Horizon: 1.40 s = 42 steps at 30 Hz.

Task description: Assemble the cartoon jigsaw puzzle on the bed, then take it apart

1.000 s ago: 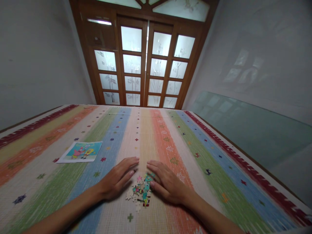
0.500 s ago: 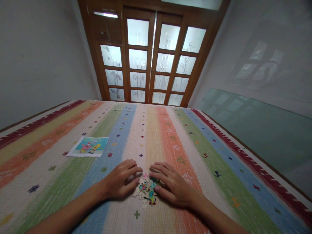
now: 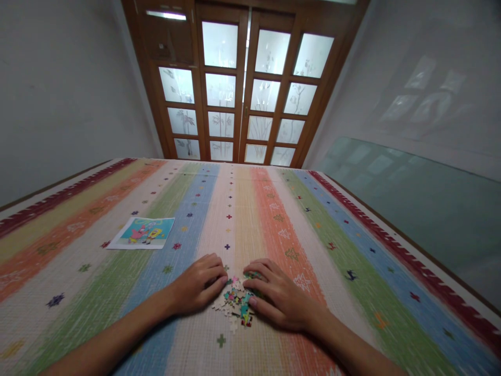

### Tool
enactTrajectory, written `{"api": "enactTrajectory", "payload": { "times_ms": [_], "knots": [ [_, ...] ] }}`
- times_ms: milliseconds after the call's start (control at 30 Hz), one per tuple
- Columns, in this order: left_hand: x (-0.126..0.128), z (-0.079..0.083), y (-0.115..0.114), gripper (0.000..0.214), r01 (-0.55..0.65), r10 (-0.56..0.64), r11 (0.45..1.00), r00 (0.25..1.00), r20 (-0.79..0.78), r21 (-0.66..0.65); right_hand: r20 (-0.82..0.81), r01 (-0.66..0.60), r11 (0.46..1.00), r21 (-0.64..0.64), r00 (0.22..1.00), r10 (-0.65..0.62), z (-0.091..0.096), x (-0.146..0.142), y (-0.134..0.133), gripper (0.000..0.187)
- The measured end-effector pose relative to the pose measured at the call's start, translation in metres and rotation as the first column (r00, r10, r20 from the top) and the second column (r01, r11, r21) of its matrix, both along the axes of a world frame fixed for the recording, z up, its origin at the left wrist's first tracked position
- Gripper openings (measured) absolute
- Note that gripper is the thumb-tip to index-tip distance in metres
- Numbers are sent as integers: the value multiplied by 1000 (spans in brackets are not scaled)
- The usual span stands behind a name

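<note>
A small heap of jigsaw puzzle pieces (image 3: 237, 300) lies on the striped tablecloth, some with coloured faces up and others showing pale backs. At the heap's left edge is my left hand (image 3: 201, 282), its fingers loosely bent and its thumb pointing at the pieces. My right hand (image 3: 276, 295) rests over the right side of the heap, fingers apart and curved, the thumb touching or just beside teal pieces. Some pieces are partly hidden under the right fingers. I see no piece gripped in either hand.
A printed cartoon picture (image 3: 144, 233) lies flat to the left, beyond my left forearm. The striped tablecloth (image 3: 242, 209) covers the wide surface. Wooden doors with glass panes (image 3: 235, 94) stand behind it, and a greenish glass panel (image 3: 410, 193) leans along the right wall.
My left fingers have curled in more, and the left thumb sits a little higher. My right hand has shifted slightly right, its fingers still apart. The view has tilted slightly.
</note>
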State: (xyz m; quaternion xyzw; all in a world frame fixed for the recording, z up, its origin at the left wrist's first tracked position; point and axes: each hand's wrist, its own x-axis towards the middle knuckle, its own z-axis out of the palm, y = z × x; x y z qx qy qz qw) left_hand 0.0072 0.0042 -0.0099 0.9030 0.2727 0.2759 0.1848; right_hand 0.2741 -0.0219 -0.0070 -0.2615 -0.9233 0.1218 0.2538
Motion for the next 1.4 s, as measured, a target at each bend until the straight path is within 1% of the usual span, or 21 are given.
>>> {"api": "enactTrajectory", "payload": {
  "times_ms": [100, 167, 267, 333, 433, 533, 567, 600, 667, 733, 833, 1000, 1100, 1167, 1200, 1233, 1267, 1300, 1333, 1400],
  "knots": [
    [-3, 0, 5, 27, -77, 75, 995, 997, 26, 63, 3, 2, 1000, 0, 1000, -2, 1, 0, 0, 25],
    [-10, -1, 12, 26, -169, 162, 979, 985, 65, 118, 4, 4, 1000, -2, 1000, -4, 1, 0, 0, 25],
    [-25, -4, 29, 24, -345, 327, 917, 937, 118, 198, 12, 11, 1000, -1, 1000, -11, 2, 0, 0, 25],
    [-37, -9, 42, 27, -435, 421, 872, 901, 109, 224, 16, 10, 1000, 3, 1000, -10, 2, 0, 0, 25],
    [-52, -16, 58, 27, -521, 531, 817, 847, 30, 246, 13, 2, 1000, 8, 1000, -2, 1, 0, 0, 24],
    [-57, -18, 61, 25, -581, 601, 760, 799, 24, 292, 16, 2, 1000, -5, 1000, -2, 1, 0, 0, 25],
    [-57, -17, 59, 25, -576, 597, 757, 802, 32, 308, 19, 2, 1000, -9, 1000, -2, 1, 0, -1, 25],
    [-55, -16, 56, 24, -551, 573, 768, 819, 34, 325, 21, 3, 1000, -13, 1000, -3, 1, 0, -1, 25],
    [-50, -13, 49, 23, -465, 495, 809, 869, 10, 360, 23, 4, 1000, -14, 1000, -4, 2, 0, -1, 25],
    [-45, -13, 42, 21, -404, 449, 827, 893, -26, 391, 19, 4, 1000, -7, 1000, -4, 2, 0, -1, 26],
    [-41, -16, 39, 21, -424, 480, 812, 876, -46, 402, 17, 1, 1000, 5, 1000, -1, 2, 0, -1, 27],
    [-43, -24, 46, 23, -465, 529, 791, 846, -61, 398, 15, 8, 1000, 6, 1000, -8, 1, 0, 0, 27],
    [-40, -20, 43, 22, -462, 503, 810, 864, -22, 362, 16, 6, 1000, 4, 1000, -6, 1, 1, 0, 27],
    [-33, -13, 34, 21, -411, 425, 858, 905, 21, 307, 17, 6, 1000, 4, 1000, -6, 1, 1, 0, 27],
    [-29, -9, 29, 21, -348, 351, 897, 935, 37, 272, 19, 9, 1000, 4, 1000, -9, 1, 1, 0, 27],
    [-25, -4, 22, 21, -255, 253, 942, 967, 40, 220, 21, 11, 1000, 4, 1000, -12, 1, 0, 0, 26],
    [-21, -1, 16, 20, -129, 128, 977, 992, 18, 167, 24, 14, 1000, 3, 1000, -14, 1, 0, 0, 26],
    [-17, 2, 10, 18, -22, 23, 993, 1000, -4, 118, 25, 15, 1000, 3, 1000, -15, 1, 0, 0, 26],
    [-14, 4, 4, 15, 43, -42, 996, 999, -6, 82, 24, 16, 1000, 4, 1000, -17, 1, 0, 0, 27],
    [-9, 5, -4, 12, 129, -128, 991, 991, -32, 29, 21, 13, 1000, 7, 1000, -14, 1, 0, 0, 27]
  ]
}}
